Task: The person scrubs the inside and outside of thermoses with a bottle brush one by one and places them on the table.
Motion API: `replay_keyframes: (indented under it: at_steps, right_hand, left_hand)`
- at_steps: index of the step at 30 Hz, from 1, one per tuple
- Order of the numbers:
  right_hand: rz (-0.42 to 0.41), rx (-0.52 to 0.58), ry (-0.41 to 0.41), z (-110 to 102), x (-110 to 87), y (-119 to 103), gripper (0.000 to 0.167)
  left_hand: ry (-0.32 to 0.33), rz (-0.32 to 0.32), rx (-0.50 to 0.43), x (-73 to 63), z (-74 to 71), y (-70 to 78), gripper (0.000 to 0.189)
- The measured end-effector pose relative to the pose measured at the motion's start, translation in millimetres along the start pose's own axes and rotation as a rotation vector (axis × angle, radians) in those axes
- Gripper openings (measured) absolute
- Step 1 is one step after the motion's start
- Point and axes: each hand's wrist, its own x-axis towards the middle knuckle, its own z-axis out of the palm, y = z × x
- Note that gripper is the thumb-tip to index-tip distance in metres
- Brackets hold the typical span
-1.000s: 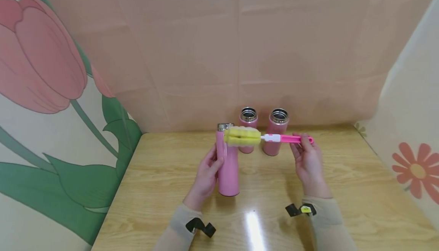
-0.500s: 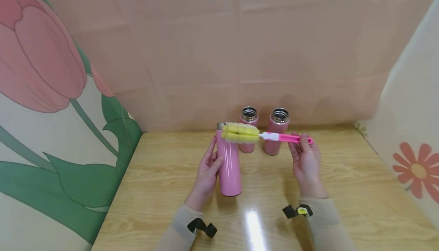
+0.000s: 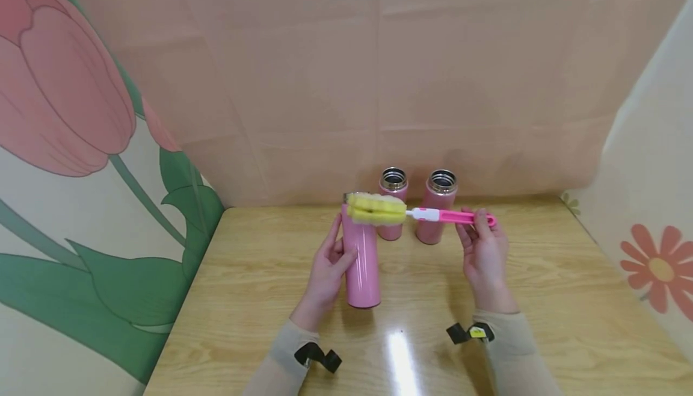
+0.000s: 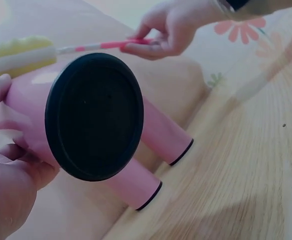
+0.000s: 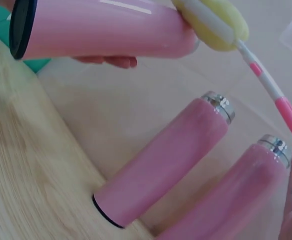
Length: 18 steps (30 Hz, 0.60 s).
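My left hand [image 3: 326, 269] grips a pink thermos bottle [image 3: 363, 269] by its side, lifted off the table with its dark base [image 4: 95, 117] facing the left wrist camera. A bottle brush [image 3: 378, 209] with a yellow-and-white sponge head lies across the bottle's upper part in the head view, partly hiding its steel neck. My right hand [image 3: 485, 254] pinches the brush's pink handle [image 3: 457, 217] near its end. In the right wrist view the sponge head [image 5: 216, 22] is right at the bottle's mouth end.
Two more pink bottles without lids stand upright on the wooden table [image 3: 260, 275] near the back wall: one bottle [image 3: 393, 188] behind the brush head, the other bottle [image 3: 433, 233] behind its shaft. Printed cloths with a tulip [image 3: 81, 83] and a flower [image 3: 660, 269] hang at the sides.
The brush has shifted slightly left and up over the bottle, its head end rising a little. The held bottle's tilt has changed a little; the two standing bottles stay put.
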Motion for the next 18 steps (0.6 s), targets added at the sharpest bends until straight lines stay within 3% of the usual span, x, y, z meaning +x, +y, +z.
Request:
replay_keyframes:
  at_steps: [8, 18]
  right_hand:
    - [0.030, -0.115, -0.127, -9, 2.8, -3, 0.017]
    - [0.050, -0.347, -0.328, -16, 5.2, -2, 0.018]
  left_hand:
    - [0.021, -0.019, -0.071, -0.9, -4.1, 3.8, 0.071]
    - [0.040, 0.015, -0.119, 1.6, -11.4, 3.7, 0.068]
